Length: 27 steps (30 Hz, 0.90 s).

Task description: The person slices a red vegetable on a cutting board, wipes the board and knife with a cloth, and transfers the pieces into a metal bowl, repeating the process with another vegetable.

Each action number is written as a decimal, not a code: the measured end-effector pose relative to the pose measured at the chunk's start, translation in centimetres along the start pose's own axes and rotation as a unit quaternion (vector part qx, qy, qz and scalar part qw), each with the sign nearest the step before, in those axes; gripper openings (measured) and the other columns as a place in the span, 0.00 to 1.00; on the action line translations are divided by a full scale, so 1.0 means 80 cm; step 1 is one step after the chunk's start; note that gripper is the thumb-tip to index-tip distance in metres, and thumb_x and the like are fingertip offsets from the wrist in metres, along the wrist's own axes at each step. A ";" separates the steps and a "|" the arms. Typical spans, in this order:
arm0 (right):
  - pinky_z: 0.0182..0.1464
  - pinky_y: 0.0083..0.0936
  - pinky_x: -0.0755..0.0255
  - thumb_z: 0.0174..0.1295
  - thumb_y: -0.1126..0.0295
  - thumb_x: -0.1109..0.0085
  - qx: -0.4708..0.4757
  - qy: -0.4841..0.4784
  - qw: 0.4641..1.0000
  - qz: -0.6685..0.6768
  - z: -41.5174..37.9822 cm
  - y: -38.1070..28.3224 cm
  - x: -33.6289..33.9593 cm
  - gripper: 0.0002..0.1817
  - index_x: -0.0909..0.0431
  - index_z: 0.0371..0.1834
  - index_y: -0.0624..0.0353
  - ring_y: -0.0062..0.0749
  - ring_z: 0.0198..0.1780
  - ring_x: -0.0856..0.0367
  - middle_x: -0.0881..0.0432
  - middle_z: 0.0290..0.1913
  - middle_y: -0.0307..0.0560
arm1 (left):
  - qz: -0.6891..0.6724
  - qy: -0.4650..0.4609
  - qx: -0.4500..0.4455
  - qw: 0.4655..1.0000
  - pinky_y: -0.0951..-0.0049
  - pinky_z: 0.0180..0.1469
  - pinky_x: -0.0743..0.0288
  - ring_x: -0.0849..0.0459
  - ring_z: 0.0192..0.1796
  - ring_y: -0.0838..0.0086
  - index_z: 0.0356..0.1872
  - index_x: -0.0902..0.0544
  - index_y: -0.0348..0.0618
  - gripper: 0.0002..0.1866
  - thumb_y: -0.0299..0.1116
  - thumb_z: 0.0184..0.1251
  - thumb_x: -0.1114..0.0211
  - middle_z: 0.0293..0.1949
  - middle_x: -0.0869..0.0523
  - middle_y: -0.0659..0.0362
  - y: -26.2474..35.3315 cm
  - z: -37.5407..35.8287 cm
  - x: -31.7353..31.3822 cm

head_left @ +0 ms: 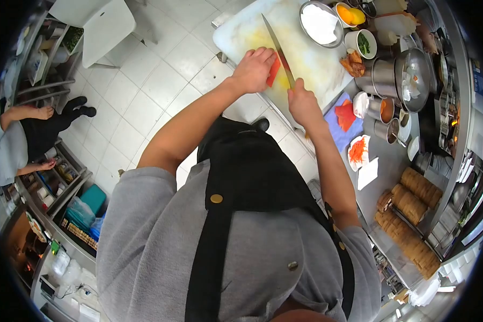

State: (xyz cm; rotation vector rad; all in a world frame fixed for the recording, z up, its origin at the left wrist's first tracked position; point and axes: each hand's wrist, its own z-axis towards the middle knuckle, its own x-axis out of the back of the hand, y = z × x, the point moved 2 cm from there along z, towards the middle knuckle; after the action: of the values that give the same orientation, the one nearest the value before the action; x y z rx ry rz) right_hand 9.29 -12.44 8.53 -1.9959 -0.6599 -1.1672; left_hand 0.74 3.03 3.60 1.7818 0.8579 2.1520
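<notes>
The left hand [254,70] lies fingers-down on an orange piece [273,72] of food, pinning it flat on the white board [311,59]. The right hand [303,102] is clenched round the handle of a knife [278,49], whose long blade runs from the fist toward 11 o'clock and rests just beside the orange piece, on its 3 o'clock side, close against the left fingers. The piece sits near the board's 7 o'clock edge; the board itself lies on a steel table [386,166] at the top of the view.

At 1 o'clock from the knife tip stands a metal bowl [321,23] of something white, and past it a small tub [350,14] with orange and yellow bits. A white cup [360,43] with greens stands at 3 o'clock from the bowl, with brownish scraps [352,63] just below it on the board's corner. At 3 o'clock from the right hand a blue cloth [338,131] carries red-orange slices [346,115]; a plate [358,152] of shredded orange lies at 5 o'clock from it. Steel pots [382,78] cluster beyond. Stacks of round brown trays [408,214] sit at 4 o'clock.

Another person [16,134] crouches by shelves at 9 o'clock, across the tiled floor [139,102].
</notes>
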 end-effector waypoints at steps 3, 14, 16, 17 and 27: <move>0.35 0.56 0.25 0.68 0.65 0.51 -0.023 -0.026 0.999 -0.006 -0.027 -0.009 0.017 0.14 0.39 0.45 0.65 0.69 0.32 0.20 0.21 0.27 0.72 | 0.010 0.018 -0.012 1.000 0.62 0.66 0.39 0.33 0.66 0.61 0.61 0.28 0.33 0.32 0.27 0.50 0.33 0.62 0.29 0.52 -0.003 -0.002 -0.010; 0.35 0.55 0.25 0.68 0.66 0.51 -0.015 -0.008 1.000 0.006 -0.032 0.000 0.002 0.14 0.39 0.45 0.66 0.69 0.33 0.20 0.21 0.26 0.72 | -0.014 0.040 -0.012 0.999 0.61 0.66 0.39 0.33 0.66 0.60 0.61 0.28 0.32 0.32 0.26 0.50 0.34 0.61 0.28 0.52 -0.004 -0.008 -0.013; 0.35 0.55 0.25 0.68 0.66 0.51 -0.035 -0.020 0.999 -0.006 -0.039 0.003 -0.007 0.14 0.39 0.45 0.66 0.68 0.33 0.20 0.21 0.27 0.72 | -0.014 0.044 -0.014 0.999 0.61 0.66 0.39 0.33 0.66 0.60 0.61 0.28 0.32 0.32 0.25 0.50 0.34 0.61 0.28 0.52 -0.006 -0.007 -0.015; 0.36 0.56 0.25 0.68 0.66 0.51 -0.046 -0.014 0.999 0.012 -0.037 0.012 -0.030 0.14 0.39 0.45 0.66 0.69 0.34 0.20 0.21 0.27 0.73 | -0.013 0.046 -0.015 0.999 0.61 0.66 0.39 0.33 0.65 0.59 0.61 0.28 0.32 0.32 0.25 0.50 0.34 0.61 0.28 0.52 -0.006 -0.008 -0.016; 0.36 0.57 0.26 0.67 0.66 0.50 -0.036 -0.018 0.999 -0.005 -0.039 0.004 -0.009 0.14 0.39 0.45 0.66 0.68 0.33 0.20 0.21 0.28 0.73 | -0.012 0.046 -0.008 0.999 0.61 0.66 0.39 0.33 0.66 0.60 0.61 0.28 0.32 0.31 0.25 0.50 0.34 0.61 0.29 0.52 -0.004 -0.007 -0.015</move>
State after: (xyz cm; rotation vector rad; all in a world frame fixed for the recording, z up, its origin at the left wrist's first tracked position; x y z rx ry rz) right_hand 7.58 -15.16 8.78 -2.0805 -0.6560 -1.1782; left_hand 0.41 2.53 2.39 1.6681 0.8755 2.2331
